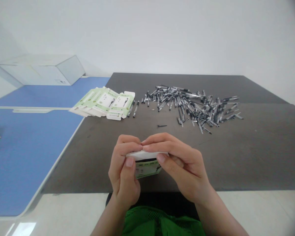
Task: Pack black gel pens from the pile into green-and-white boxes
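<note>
Hands (186,167) curl closely around a green-and-white carton (147,169) near the front edge of the counter (255,154); room stretches ahead to pens (212,113) heaped farther back.

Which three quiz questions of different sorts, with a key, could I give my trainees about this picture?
1. True or false: the left hand and the right hand both touch the same small box.

2. Multiple choice: where does the heap of pens lie?
a) inside the large white box
b) on the dark tabletop
c) on the blue table

3. Fill in the blank: seen from the wearer's side, the overlapping cartons lie to the ____ of the heap of pens.

Key: 1. True. 2. b. 3. left.
</note>
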The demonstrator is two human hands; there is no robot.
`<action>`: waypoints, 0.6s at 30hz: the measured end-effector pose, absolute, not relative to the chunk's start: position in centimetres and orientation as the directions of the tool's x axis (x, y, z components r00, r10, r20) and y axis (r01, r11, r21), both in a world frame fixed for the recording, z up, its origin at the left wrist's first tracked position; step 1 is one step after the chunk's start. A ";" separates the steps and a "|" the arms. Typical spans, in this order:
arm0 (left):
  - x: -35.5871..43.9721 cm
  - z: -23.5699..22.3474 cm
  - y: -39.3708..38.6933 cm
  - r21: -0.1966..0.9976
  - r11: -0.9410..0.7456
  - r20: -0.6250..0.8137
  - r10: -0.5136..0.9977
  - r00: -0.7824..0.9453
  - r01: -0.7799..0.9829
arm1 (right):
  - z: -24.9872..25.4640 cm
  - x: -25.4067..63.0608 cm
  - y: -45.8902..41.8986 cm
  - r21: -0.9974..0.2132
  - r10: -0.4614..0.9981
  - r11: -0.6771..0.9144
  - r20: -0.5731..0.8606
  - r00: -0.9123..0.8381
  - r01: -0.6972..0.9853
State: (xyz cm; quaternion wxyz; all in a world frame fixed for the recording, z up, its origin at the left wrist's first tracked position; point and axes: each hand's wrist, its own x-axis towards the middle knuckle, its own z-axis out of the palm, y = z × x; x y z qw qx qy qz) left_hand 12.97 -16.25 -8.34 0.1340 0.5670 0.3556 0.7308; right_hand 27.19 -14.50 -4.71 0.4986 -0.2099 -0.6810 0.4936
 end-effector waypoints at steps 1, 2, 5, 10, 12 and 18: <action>12.9 -8.2 -16.3 0.687 -0.703 0.720 0.622 -0.308 0.187 | -4.6 27.2 -14.6 -0.879 0.777 0.433 0.477 -0.411 -0.202; 12.8 -8.0 -16.4 0.706 -0.688 0.702 0.651 -0.289 0.166 | -4.6 27.3 -14.6 -0.878 0.775 0.437 0.478 -0.413 -0.196; 12.6 -7.7 -16.7 0.741 -0.656 0.668 0.702 -0.247 0.141 | -4.2 27.7 -14.6 -0.892 0.773 0.422 0.448 -0.449 -0.163; 13.0 -7.8 -16.8 0.746 -0.647 0.662 0.696 -0.278 0.155 | -3.2 28.9 -13.7 -0.922 0.741 0.360 0.377 -0.556 -0.145; 13.0 -8.0 -16.8 0.734 -0.651 0.677 0.686 -0.265 0.191 | -2.8 29.2 -13.3 -0.925 0.717 0.358 0.361 -0.596 -0.130; 12.5 -8.4 -17.2 0.619 -0.682 0.782 0.581 -0.225 0.389 | -3.1 29.0 -13.5 -0.876 0.696 0.476 0.433 -0.573 -0.084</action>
